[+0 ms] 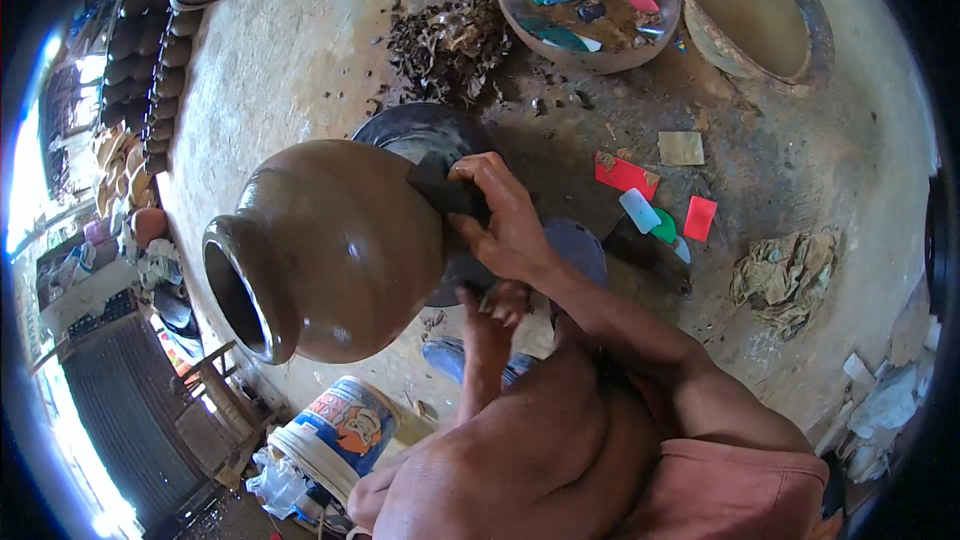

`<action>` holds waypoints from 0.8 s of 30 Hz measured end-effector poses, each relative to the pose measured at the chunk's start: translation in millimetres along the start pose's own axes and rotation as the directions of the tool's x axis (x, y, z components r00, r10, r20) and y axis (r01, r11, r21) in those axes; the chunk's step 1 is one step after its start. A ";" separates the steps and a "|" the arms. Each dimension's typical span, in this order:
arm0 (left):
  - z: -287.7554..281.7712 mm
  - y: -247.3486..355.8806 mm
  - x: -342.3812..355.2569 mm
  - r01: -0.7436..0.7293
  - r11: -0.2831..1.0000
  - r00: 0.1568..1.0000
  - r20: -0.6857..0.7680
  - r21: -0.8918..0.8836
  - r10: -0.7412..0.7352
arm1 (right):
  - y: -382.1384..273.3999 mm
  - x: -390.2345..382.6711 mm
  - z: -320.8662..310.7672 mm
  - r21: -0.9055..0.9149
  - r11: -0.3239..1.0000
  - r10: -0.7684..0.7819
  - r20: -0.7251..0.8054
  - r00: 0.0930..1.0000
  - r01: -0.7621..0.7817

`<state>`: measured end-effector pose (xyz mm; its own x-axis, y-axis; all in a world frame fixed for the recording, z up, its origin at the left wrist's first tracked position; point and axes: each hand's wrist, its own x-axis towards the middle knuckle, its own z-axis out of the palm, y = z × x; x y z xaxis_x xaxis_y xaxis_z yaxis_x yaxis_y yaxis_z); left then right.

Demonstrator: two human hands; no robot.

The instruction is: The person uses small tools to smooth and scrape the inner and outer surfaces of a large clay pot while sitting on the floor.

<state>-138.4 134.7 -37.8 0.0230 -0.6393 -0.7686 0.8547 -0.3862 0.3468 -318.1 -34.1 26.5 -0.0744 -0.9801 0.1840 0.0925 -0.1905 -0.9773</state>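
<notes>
A large, wet brown clay pot [345, 250] stands on a dark round wheel [420, 125], its rounded mouth toward the left of the view. My right hand [505, 225] is closed on a flat black scraper [440, 188], which lies against the pot's side near the base. Lower down, my left hand [495, 302] is beside the lower part of the pot, close to the wheel. Its fingers are small and blurred, so I cannot tell whether it grips anything.
Clay shavings [450, 48] lie beyond the wheel. Behind are a bowl of tools [520, 25] and a basin of muddy water [750, 10]. Coloured plastic pieces [640, 210] and a crumpled cloth [787, 282] are at right. A bucket [350, 425] stands at lower left; dark pots [170, 50] line the far left.
</notes>
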 end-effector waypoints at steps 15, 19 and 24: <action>21.8 11.9 -3.1 -0.011 0.975 0.931 -0.352 0.222 0.091 | 34.0 7.1 1.2 -0.029 1.000 0.001 0.038 0.999 0.000; -70.9 101.3 -1.9 -0.506 -0.052 0.709 0.450 0.861 0.543 | 24.5 -0.6 40.3 0.076 0.997 0.014 0.095 0.995 -0.022; -61.9 7.1 51.1 -0.501 0.847 0.721 -0.457 0.176 0.521 | 29.2 -4.9 36.6 0.162 0.975 0.135 0.126 0.983 -0.154</action>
<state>-99.1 140.4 -107.8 0.6990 -0.3584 -0.6188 0.6215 -0.1237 0.7736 -278.7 -36.9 0.9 0.0648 -0.9959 0.0626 0.2621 -0.0435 -0.9641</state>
